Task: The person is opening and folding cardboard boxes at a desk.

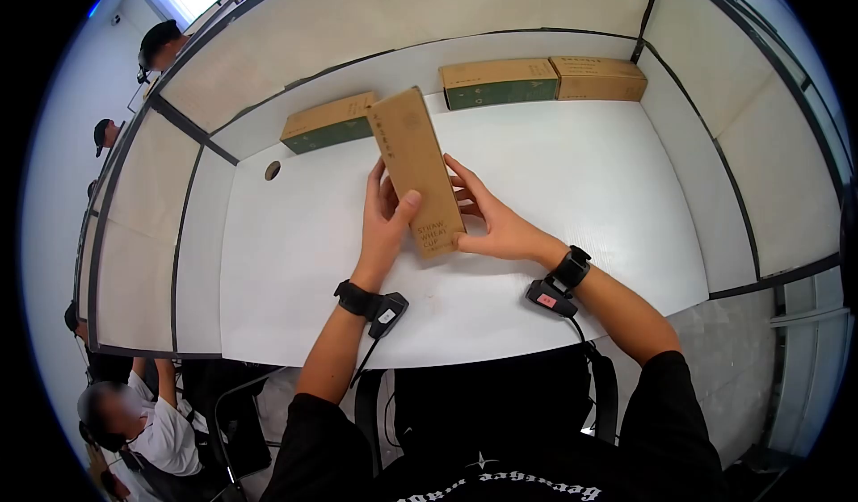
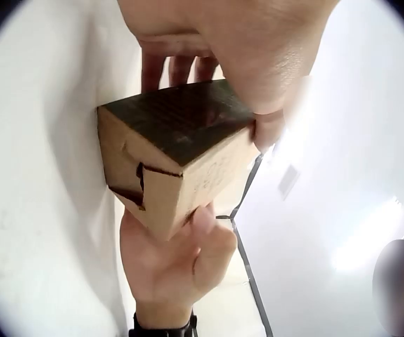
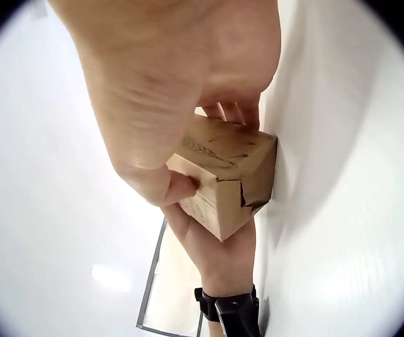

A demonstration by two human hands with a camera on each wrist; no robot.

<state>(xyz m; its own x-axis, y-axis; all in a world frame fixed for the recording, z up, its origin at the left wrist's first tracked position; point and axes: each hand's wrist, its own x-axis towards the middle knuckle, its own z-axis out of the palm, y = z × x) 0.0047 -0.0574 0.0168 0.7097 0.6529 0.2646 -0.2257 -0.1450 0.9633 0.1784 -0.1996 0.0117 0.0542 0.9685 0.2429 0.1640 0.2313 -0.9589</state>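
Both hands hold a long brown cardboard box (image 1: 413,163) printed "STRAW WHEAT CUP", tilted over the white table. My left hand (image 1: 386,223) grips its left side, thumb on the printed face and fingers round behind. From the right, my right hand (image 1: 500,223) grips it, thumb at the near lower corner and fingers along the side. In the left wrist view the box's dark green side (image 2: 181,119) lies under the left hand, and the near end shows a tucked flap (image 2: 161,200) with a gap at its edge. The right wrist view shows a plain brown side (image 3: 219,144) with line drawings.
Along the back wall stand a brown and green box (image 1: 331,125) at left and two more boxes (image 1: 500,82) at right. Partition walls (image 1: 411,11) enclose the white table (image 1: 572,189), which has a round hole (image 1: 273,171) at left. A seated person (image 1: 152,426) is outside, lower left.
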